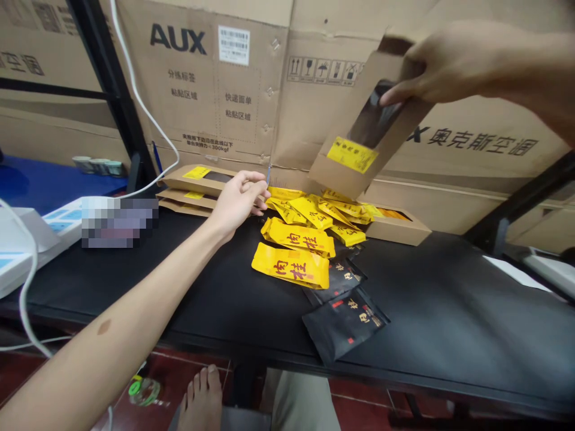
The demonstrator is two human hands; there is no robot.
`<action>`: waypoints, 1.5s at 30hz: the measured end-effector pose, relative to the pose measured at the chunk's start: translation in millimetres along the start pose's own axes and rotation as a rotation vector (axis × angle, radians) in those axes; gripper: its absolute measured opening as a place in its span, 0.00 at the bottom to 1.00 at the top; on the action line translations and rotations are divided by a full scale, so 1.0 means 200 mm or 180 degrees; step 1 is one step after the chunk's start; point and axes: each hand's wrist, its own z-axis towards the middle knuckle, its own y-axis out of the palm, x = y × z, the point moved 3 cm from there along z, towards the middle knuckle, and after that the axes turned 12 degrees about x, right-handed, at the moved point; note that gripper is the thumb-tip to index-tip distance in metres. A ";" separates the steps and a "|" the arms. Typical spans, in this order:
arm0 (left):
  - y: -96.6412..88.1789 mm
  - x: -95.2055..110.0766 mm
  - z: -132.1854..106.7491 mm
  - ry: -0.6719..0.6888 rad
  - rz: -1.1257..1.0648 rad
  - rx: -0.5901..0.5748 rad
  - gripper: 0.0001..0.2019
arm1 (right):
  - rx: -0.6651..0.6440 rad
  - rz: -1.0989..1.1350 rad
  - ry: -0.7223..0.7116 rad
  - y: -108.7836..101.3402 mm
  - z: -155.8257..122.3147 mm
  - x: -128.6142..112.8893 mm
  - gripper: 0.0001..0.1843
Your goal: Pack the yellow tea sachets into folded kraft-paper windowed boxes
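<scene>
My right hand (pixel 431 69) grips a kraft cardboard box (pixel 335 164) by its upper end. The box is raised and tilted, with a dark window and a yellow label. My left hand (pixel 242 200) is closed, its fingers curled beside the pile of yellow packets (pixel 309 209); a thin bluish sliver shows at the fingertips, and what they hold is unclear. Two yellow packets (pixel 291 265) lie in front of the pile, and black packets (pixel 345 323) lie partly under them. Behind my left hand, similar kraft boxes (pixel 186 179) are stacked.
Another windowed kraft box (pixel 399 226) lies right of the pile on the black table (pixel 449 311). Large cartons (pixel 202 78) stand behind. At left are a white device (pixel 27 239) and a white cable (pixel 144 102). Dark metal posts (pixel 108 78) flank the table.
</scene>
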 end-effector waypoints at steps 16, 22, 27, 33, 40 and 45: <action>0.01 -0.02 0.00 0.0043 0.0054 -0.0030 0.05 | 0.0376 0.0372 -0.0018 0.00 -0.11 0.00 0.16; 0.01 -0.03 0.00 0.0052 0.0096 -0.0093 0.05 | 0.0380 0.0110 0.0012 -0.06 -0.19 -0.06 0.15; 0.02 -0.06 0.00 0.0082 0.0127 -0.0174 0.04 | 0.0500 0.0148 0.0013 -0.02 -0.22 -0.04 0.14; 0.03 -0.08 0.00 0.0050 0.0193 -0.0281 0.04 | 0.0730 0.0294 -0.0093 0.02 -0.21 0.04 0.17; 0.03 -0.09 -0.01 0.0086 -0.0019 -0.0292 0.09 | 0.1278 0.1219 0.0569 -0.01 -0.41 -0.13 0.23; 0.03 -0.07 -0.04 0.0059 -0.0766 -0.0696 0.21 | 0.1396 0.3059 0.0452 0.22 -0.61 -0.22 0.10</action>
